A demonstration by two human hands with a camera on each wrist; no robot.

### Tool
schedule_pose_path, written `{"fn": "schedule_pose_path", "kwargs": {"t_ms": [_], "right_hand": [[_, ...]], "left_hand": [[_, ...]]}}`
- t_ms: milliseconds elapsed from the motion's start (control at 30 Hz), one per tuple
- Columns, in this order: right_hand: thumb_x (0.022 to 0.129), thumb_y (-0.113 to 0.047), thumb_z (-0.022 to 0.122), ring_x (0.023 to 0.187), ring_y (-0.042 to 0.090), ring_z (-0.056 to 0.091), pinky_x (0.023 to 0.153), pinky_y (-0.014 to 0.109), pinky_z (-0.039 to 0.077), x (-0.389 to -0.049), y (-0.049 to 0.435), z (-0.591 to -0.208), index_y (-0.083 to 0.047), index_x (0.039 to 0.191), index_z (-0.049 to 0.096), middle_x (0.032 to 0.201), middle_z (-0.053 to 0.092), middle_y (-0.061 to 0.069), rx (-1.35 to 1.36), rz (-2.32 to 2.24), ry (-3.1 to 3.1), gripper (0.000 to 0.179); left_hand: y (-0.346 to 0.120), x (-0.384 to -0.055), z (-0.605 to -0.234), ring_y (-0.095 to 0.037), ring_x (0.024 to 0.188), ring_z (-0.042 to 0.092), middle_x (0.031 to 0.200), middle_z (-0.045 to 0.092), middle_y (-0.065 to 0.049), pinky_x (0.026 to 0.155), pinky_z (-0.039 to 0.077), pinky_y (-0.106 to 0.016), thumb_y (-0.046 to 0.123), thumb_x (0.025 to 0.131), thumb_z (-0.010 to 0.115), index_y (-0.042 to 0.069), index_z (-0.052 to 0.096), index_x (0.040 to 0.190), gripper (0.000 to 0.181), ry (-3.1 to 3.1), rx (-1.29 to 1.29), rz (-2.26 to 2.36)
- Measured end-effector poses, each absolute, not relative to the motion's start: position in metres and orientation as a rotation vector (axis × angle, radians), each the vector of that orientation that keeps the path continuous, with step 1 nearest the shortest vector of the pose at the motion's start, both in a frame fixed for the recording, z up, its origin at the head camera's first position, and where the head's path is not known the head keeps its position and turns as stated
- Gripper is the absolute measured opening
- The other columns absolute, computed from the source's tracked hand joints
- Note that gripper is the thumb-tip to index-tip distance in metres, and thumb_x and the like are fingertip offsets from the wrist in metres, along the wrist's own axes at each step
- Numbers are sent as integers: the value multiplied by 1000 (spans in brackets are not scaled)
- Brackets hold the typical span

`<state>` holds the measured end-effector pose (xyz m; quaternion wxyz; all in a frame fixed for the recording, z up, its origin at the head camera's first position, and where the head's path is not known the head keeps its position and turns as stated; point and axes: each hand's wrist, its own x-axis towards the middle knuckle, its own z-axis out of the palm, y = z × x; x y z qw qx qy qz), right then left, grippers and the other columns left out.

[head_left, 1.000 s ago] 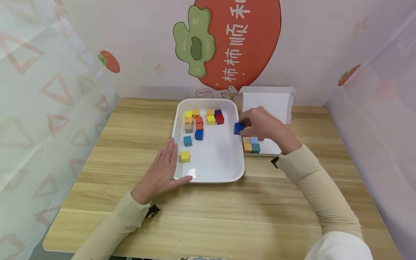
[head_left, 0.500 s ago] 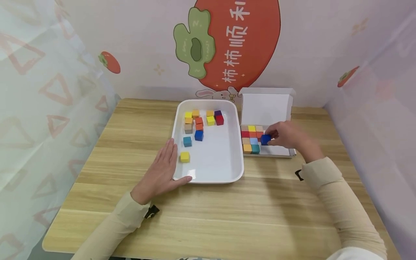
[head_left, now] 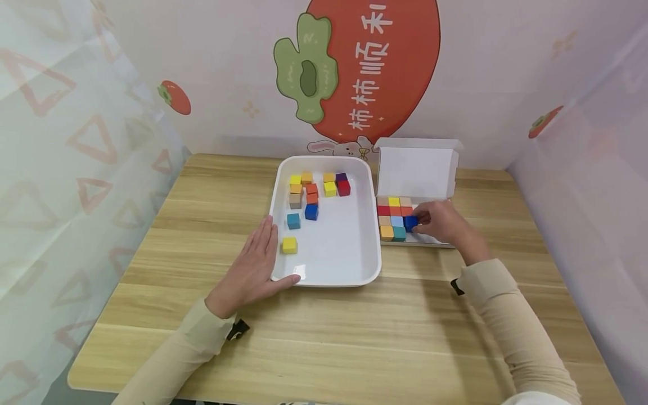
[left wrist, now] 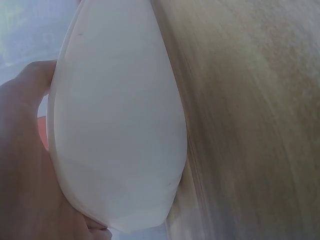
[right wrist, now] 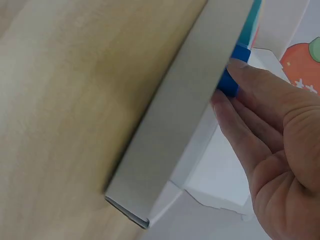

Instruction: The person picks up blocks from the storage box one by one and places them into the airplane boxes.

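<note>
My right hand [head_left: 442,225] pinches a dark blue cube [head_left: 410,223] inside the white cardboard box [head_left: 430,244], beside a light blue cube [head_left: 397,221] and a teal cube [head_left: 399,233]. In the right wrist view, thumb and fingertips hold the blue cube [right wrist: 229,85] just behind the box's front wall [right wrist: 170,120]. My left hand [head_left: 250,267] rests with straight fingers along the left rim of the white tray [head_left: 374,264], its thumb over the front left corner. The left wrist view shows that hand [left wrist: 30,160] against the tray's outer wall [left wrist: 117,110].
Several loose cubes lie in the tray, among them a yellow cube [head_left: 289,245], a turquoise cube [head_left: 293,221] and a blue cube [head_left: 311,211]. The box's raised lid [head_left: 417,171] stands at the back by the wall. Both containers sit on a wooden table [head_left: 324,343].
My right hand has carried the dark blue cube from above the tray's right rim rightward into the box, then down against the row of cubes. My left hand has stayed on the tray.
</note>
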<state>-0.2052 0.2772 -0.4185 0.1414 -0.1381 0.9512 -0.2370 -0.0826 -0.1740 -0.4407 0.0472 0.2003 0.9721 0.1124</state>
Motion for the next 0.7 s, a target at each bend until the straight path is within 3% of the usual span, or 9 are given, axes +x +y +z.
{"fn": "schedule_pose_path", "kwargs": {"t_ms": [300,700], "right_hand": [[91,-13,84,108,37,71,102,56,59,-203,273,-419,3,123,71,119,74,24,-359,-644,2804,38],[91,-12,84,114,39,73,95,52,62,-208,223,-352,1,128,72,126,74,23,-527,-624,2867,41]], "left_hand": [[-174,-82,-440,-38,167,-4,178,-10,-21,135,15,-56,82,92,51,-5,3,167,125,2959,602,338],[-174,-82,-439,-38,167,-4,178,-11,-20,135,15,-56,82,92,52,-5,3,167,125,2957,601,335]]}}
